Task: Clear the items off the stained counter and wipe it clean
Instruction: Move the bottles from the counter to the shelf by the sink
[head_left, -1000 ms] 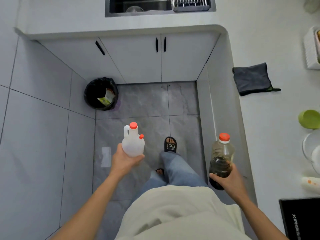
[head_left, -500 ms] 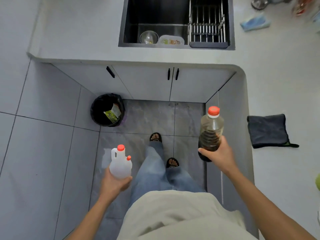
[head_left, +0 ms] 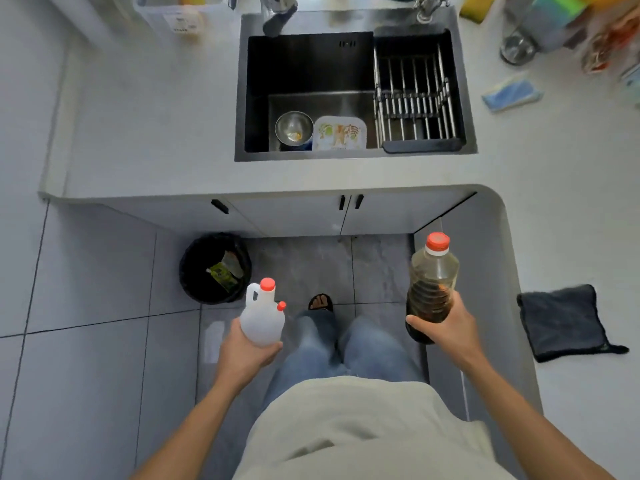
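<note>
While the white plastic jug with two red caps (head_left: 262, 318) is gripped from below by the left hand (head_left: 248, 355), the clear plastic bottle of dark liquid with a red cap (head_left: 432, 285) is clasped upright by the right hand (head_left: 446, 325). Both are held above the floor, short of the black sink (head_left: 349, 95) in the pale worktop (head_left: 156, 133); a dark grey cloth (head_left: 562, 322) lies to the sink's right.

White jug (head_left: 262, 320) with 2 red caps; dark grey cloth (head_left: 562, 322); black bin (head_left: 214, 268).
</note>
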The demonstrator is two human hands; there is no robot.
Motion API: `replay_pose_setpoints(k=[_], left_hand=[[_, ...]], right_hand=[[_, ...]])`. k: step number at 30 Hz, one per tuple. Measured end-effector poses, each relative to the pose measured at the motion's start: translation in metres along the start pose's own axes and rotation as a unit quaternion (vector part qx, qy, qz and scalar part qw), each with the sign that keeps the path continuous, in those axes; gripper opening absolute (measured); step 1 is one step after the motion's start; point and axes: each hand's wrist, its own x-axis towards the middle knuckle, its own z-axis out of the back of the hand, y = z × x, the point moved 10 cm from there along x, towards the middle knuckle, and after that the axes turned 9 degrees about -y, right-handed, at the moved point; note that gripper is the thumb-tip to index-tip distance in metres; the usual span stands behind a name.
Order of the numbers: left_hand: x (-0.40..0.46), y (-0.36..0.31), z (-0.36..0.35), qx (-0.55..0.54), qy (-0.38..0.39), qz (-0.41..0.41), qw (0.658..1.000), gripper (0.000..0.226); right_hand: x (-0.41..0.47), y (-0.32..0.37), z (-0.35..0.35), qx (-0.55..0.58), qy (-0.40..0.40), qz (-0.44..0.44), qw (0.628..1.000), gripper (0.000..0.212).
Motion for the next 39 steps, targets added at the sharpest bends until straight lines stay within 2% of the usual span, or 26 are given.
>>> replay_pose_setpoints(k=[8, 12, 15, 19, 22, 27, 33, 39], left_hand=[[0.058, -0.133, -0.047, 0.072, 0.072, -0.101, 0.99, 0.075], [0.082, -0.182, -0.083, 0.137, 0.104, -0.136, 0.976, 0.069], [0.09, -0.214, -0.103, 0.184, 0.107, -0.172, 0.962, 0.062], [0.086, -0.26, -0.118, 0.225, 0.086, -0.205, 0.949, 0.069], [0.071, -0.309, -0.134, 0.207, 0.095, -0.253, 0.94, 0.071], [0.045, -0.415, -0.186, 0.152, 0.154, -0.319, 0.923, 0.082], [0.019, -0.551, -0.287, 0.095, 0.242, -0.387, 0.884, 0.078], [0.004, -0.671, -0.392, 0.087, 0.284, -0.443, 0.846, 0.087]], right_hand=[[-0.005, -0.052, 0.023, 0.057, -0.042, -0.111, 0.991, 0.076], [0.002, -0.07, 0.041, 0.08, -0.071, -0.15, 0.983, 0.065], [0.017, -0.07, 0.057, 0.094, -0.093, -0.166, 0.977, 0.063], [0.05, -0.056, 0.087, 0.103, -0.123, -0.167, 0.973, 0.061], [0.075, -0.038, 0.115, 0.122, -0.146, -0.17, 0.967, 0.067], [0.115, -0.006, 0.168, 0.16, -0.204, -0.152, 0.954, 0.063], [0.184, 0.016, 0.228, 0.205, -0.281, -0.132, 0.928, 0.071], [0.27, 0.006, 0.272, 0.258, -0.36, -0.151, 0.884, 0.075]])
